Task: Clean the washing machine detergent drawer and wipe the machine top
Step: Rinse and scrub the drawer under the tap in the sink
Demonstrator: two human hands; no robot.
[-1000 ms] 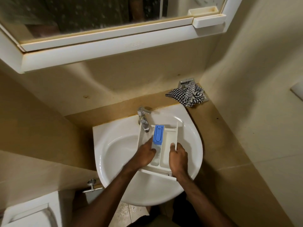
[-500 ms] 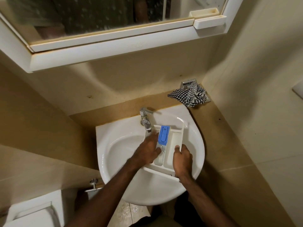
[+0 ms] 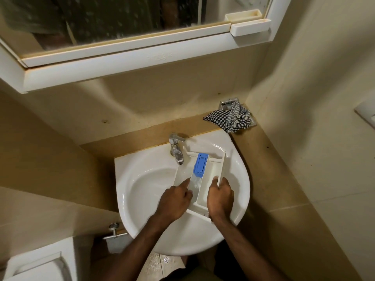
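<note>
Drawer held in the sink under the tap

The white detergent drawer (image 3: 205, 179) lies tilted in the sink (image 3: 142, 199), its far end just below the tap (image 3: 176, 149). The right hand (image 3: 220, 196) curls its fingers round the drawer's right wall. The left hand (image 3: 174, 199) rests in the left compartment, forefinger stretched out, other fingers curled, beside the blue insert (image 3: 200, 164). A checked cloth (image 3: 230, 119) hangs on the wall behind
</note>
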